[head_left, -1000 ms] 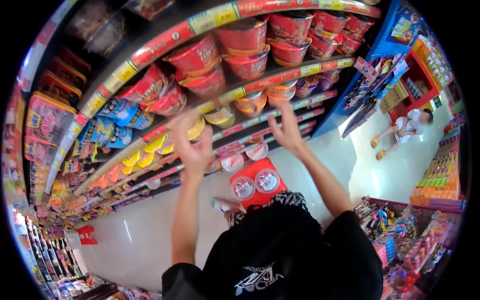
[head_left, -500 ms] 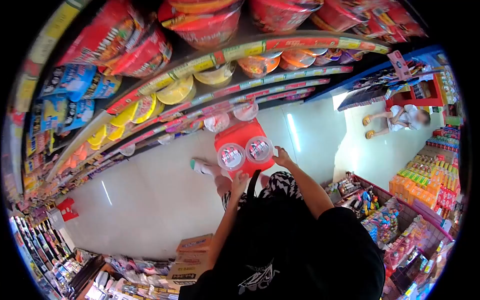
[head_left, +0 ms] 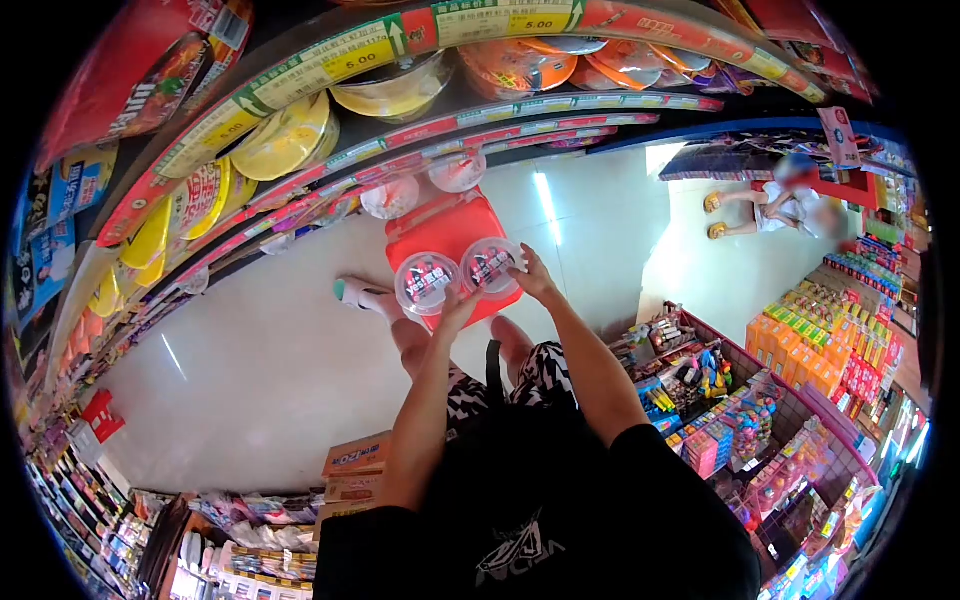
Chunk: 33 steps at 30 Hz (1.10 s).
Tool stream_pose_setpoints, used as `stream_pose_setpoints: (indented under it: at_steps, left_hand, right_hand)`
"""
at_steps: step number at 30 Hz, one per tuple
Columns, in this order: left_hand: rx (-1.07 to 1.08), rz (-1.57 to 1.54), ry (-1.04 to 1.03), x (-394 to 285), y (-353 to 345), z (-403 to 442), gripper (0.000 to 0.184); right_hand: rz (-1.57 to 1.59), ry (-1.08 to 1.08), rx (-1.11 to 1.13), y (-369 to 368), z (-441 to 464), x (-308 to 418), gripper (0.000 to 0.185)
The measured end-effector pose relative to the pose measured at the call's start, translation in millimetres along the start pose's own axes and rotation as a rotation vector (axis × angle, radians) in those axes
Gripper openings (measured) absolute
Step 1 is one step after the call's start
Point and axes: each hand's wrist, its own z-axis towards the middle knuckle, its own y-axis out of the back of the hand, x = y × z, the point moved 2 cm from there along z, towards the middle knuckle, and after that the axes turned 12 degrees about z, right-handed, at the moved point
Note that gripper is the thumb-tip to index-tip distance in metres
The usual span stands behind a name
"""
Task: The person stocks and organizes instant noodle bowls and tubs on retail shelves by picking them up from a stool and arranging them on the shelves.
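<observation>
Two round lidded tubs with clear rims and dark-and-white printed tops sit side by side over a red stool. My right hand grips the outer rim of the right tub, fingers at its edge. From the near side, my left hand has its fingers against the same tub's lower left edge, close beside the left tub. The left fingertips are partly hidden. Two more round tubs with pale tops, a left one and a right one, show at the low shelf edge just beyond the stool.
Curved in the view, a shelf with price strips holds yellow-lidded bowls and orange ones. Cardboard boxes stand behind me on the left. A goods bin is at right. Another person sits farther off.
Both hands have come in onto the right tub; before, they were beside the tubs. The view has shifted, so the shelf looks closer and the stool sits farther left and higher.
</observation>
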Motion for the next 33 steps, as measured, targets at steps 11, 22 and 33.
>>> stream_pose_setpoints:
  at_steps: [11, 22, 33]
  left_hand:
    - [0.001, 0.156, -0.077, -50.2, -6.5, -55.5, 0.057]
    - [0.153, -0.173, -0.585, -222.9, 51.1, -244.3, 0.046]
    - [-0.192, -0.225, -1.026, -324.6, 75.8, -401.8, 0.057]
  right_hand:
    - [-0.034, -0.166, 0.028, 43.2, -80.3, -41.5, 0.059]
    - [0.898, 0.330, 0.233, 130.3, -243.0, 176.2, 0.041]
    - [0.741, 0.911, 0.188, 150.2, -331.8, 332.2, 0.055]
